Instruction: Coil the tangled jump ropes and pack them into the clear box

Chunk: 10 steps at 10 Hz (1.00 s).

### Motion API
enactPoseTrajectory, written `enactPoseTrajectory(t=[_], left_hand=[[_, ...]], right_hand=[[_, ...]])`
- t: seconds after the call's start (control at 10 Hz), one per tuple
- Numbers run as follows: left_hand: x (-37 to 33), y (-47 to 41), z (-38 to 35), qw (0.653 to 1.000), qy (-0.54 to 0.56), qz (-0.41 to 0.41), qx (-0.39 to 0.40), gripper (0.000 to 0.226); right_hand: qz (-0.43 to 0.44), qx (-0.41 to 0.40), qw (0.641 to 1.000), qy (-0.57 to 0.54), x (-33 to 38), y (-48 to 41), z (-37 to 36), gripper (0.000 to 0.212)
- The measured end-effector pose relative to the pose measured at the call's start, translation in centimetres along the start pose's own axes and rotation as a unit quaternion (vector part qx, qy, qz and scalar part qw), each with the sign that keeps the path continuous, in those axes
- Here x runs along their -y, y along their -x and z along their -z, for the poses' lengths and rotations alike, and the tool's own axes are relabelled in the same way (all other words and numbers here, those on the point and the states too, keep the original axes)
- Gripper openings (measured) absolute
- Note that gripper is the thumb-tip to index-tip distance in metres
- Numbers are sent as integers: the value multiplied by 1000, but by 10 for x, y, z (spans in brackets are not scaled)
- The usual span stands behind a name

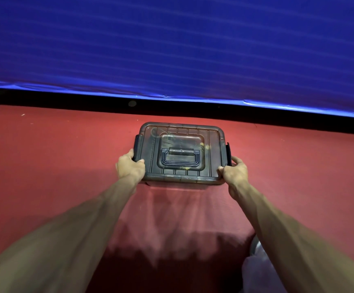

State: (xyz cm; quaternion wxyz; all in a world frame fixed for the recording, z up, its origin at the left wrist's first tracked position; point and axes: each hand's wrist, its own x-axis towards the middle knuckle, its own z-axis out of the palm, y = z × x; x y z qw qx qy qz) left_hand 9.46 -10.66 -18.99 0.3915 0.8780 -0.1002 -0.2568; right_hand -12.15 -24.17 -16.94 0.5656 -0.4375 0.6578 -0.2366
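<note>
Both hands are holding the box, one on each side. The left hand [130, 167] is curled round the near left corner of the clear box [150, 176]. Its thumb lies on top of the lid [212, 149] and its fingers go round the side, up against the dark clip [137, 144] there. The right hand [234, 171] does the same at the near right corner. Its thumb presses on the lid's edge and its fingers reach up along the side to the other dark clip [228, 151]. Both hands are closed tight on the box, not spread out.

The box sits on a red cloth [55, 166], about in the middle, out in front of the person. The lid is on. A flat handle [181, 157] lies folded down in the middle of the lid.

The plastic is smoky and dark. Through it I can just see the jump ropes [203, 147] inside, with some yellow bits showing. I cannot tell how neatly they are coiled.

Behind the cloth hangs a big blue sheet [172, 49].
</note>
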Motion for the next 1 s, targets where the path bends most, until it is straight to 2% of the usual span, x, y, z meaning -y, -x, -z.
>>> enactPoseTrajectory(t=[0.2, 0.3, 0.5, 0.6, 0.7, 0.8, 0.9, 1.0], left_hand=[[-16, 20, 7, 995, -99, -23, -2, 50], [-19, 24, 10, 992, -123, -28, 3, 50], [-19, 29, 10, 990, -137, -34, 2, 54], [-15, 28, 8, 987, -148, -51, 16, 55], [-10, 22, 13, 984, -151, -64, 64, 53], [-11, 25, 30, 980, -151, -93, 88, 55], [-26, 41, 52, 977, -127, -155, 72, 54], [-49, 62, 75, 979, -69, -176, 80, 41]], right_hand=[[33, -17, 997, 65, 1, 1, 1, 51], [26, -37, 995, 90, 5, 1, 3, 53], [79, -64, 980, 169, 6, 11, 0, 50], [77, -68, 977, 187, 3, 10, -6, 50], [85, -52, 964, 247, 1, 13, -6, 45], [131, -34, 944, 301, 5, 25, 1, 36], [179, -33, 939, 293, 21, 49, 1, 30], [199, 10, 936, 289, 41, 84, -1, 24]])
